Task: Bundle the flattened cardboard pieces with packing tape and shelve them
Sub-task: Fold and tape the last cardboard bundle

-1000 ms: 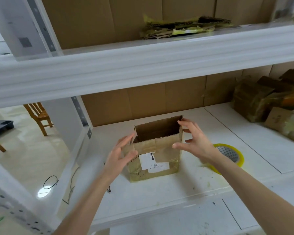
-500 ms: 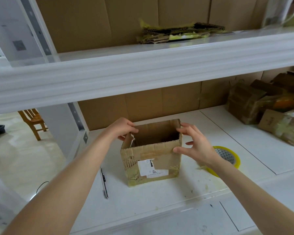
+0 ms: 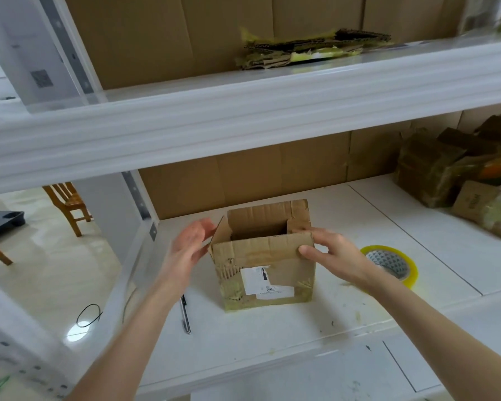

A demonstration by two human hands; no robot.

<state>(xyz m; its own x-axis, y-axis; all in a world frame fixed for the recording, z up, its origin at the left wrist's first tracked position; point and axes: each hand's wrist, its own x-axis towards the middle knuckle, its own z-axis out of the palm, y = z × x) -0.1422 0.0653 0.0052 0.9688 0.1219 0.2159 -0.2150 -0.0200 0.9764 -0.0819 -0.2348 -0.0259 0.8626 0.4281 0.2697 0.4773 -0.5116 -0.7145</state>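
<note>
An open, worn cardboard box with a white label stands upright on the white lower shelf. My left hand is at its left side, fingers fairly straight against the raised left flap; it is blurred. My right hand grips the box's front right top corner, thumb on the front face and fingers over the rim. A roll of yellowish packing tape lies flat just right of that hand. A taped bundle of flattened cardboard lies on the upper shelf.
A pen lies on the shelf left of the box. Several taped cardboard bundles are piled at the far right. The upper shelf's white beam crosses overhead. A wooden chair stands beyond the rack's left post.
My left hand came off the box's back left rim and dropped to the outside of the left flap. My right hand stayed at the right corner.
</note>
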